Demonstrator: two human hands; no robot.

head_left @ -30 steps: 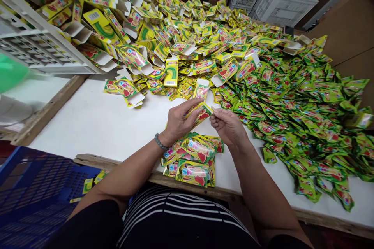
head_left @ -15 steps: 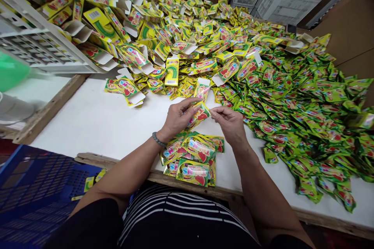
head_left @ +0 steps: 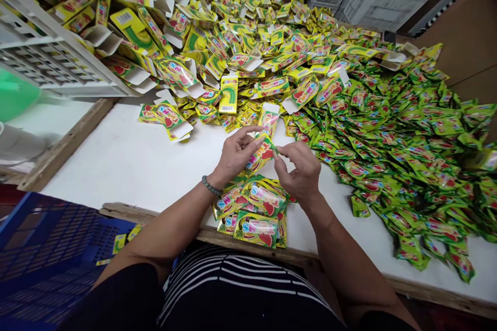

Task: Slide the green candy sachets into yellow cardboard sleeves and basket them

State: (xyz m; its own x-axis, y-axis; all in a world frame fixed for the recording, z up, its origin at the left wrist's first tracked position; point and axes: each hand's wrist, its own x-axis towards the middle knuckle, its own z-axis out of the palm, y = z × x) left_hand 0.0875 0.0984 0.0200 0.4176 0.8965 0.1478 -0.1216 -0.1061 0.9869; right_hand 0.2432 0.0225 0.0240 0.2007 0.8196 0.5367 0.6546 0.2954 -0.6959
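A small yellow-green printed carton (head_left: 259, 157) is held at a slant above the white tabletop. My left hand (head_left: 233, 156) grips it from the left, thumb on the printed face. At its right end, the thumb and fingers of my right hand (head_left: 301, 171) pinch the edge; any flap there is hidden by the fingers. Just beyond stands another carton (head_left: 268, 120) with a white flap up. Closer to my body lies a small stack of flat cartons (head_left: 261, 200), partly beneath my hands.
A heap of open cartons (head_left: 186, 75) spills from a tipped white crate (head_left: 77, 75) at the left. Green sachets (head_left: 388, 155) are heaped on the right. A blue crate (head_left: 58, 248) sits below the table's wooden edge. White crates (head_left: 384, 2) stand behind.
My right hand has shifted slightly left, its fingers now pressing closer against the carton's right end. The carton has tilted a little; my left hand keeps its hold.
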